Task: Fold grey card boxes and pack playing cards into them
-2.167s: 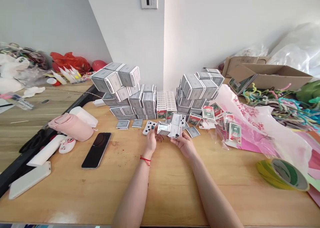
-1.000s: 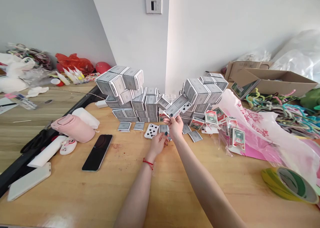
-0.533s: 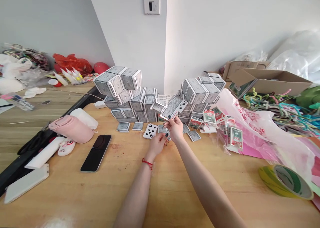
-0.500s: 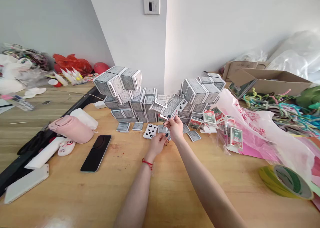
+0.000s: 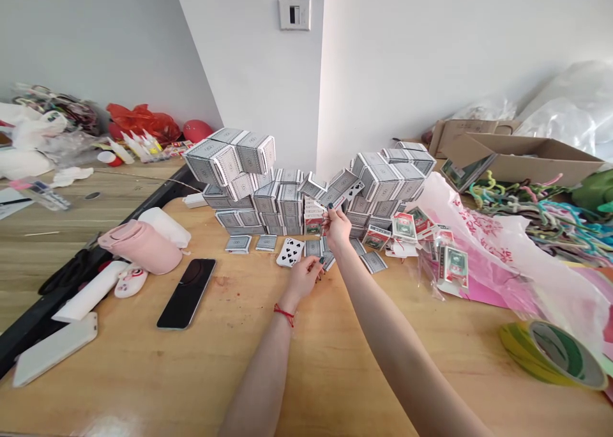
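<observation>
My right hand (image 5: 338,227) is closed on a folded playing card (image 5: 341,188), part of a small joined group of cards with grey patterned backs and a spade face showing at one end. It holds them up between the two card stacks. My left hand (image 5: 304,277) rests low over the table, thumb and fingers drawn together beside loose cards; whether anything is pinched there is hidden. A face-up spade card (image 5: 290,252) lies just beyond it. Behind stand a left stack of folded-card blocks (image 5: 230,162) and a right stack (image 5: 387,176).
Card boxes (image 5: 454,268) and a pink-white plastic bag (image 5: 507,239) lie to the right, with yellow tape (image 5: 520,354) nearer. A phone (image 5: 186,294), a pink pouch (image 5: 143,246) and a white power bank (image 5: 55,349) lie left. A cardboard box (image 5: 531,162) stands at the back right.
My right hand has lifted the joined cards slightly upward and away, uncovering more of the card box behind. The left hand stays almost in place. The view has shifted a little.
</observation>
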The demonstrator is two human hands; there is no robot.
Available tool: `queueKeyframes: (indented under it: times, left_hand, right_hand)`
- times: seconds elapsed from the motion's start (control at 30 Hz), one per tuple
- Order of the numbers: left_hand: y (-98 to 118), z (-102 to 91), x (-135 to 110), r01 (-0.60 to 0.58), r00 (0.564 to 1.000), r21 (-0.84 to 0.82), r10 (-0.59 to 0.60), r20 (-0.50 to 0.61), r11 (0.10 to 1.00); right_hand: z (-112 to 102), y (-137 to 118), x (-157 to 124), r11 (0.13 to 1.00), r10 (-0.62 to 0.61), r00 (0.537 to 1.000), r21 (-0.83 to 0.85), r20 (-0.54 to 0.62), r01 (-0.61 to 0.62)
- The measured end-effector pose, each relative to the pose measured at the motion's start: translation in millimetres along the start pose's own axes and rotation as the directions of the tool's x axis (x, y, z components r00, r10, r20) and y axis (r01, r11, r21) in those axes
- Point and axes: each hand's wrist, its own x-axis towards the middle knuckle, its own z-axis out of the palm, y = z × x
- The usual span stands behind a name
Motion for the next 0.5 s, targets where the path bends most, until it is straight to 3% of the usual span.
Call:
queueKeyframes:
  times: [0.17, 0.5]
  left_hand:
    - [1.2, -0.3, 0.4, 0.003, 1.0, -0.026, -0.003, 0.011, 1.0]
    - [0.6, 0.1, -0.2, -0.011, 1.0, 0.024, 0.011, 0.001, 1.0]
  right_hand:
    - [-1.6, 5.8, 2.2, 0.989, -0.014, 0.999, -0.15, -0.036, 0.009]
    - [-4.7, 3.5, -3.9, 0.971, -0.06, 0.997, -0.236, -0.049, 0.047]
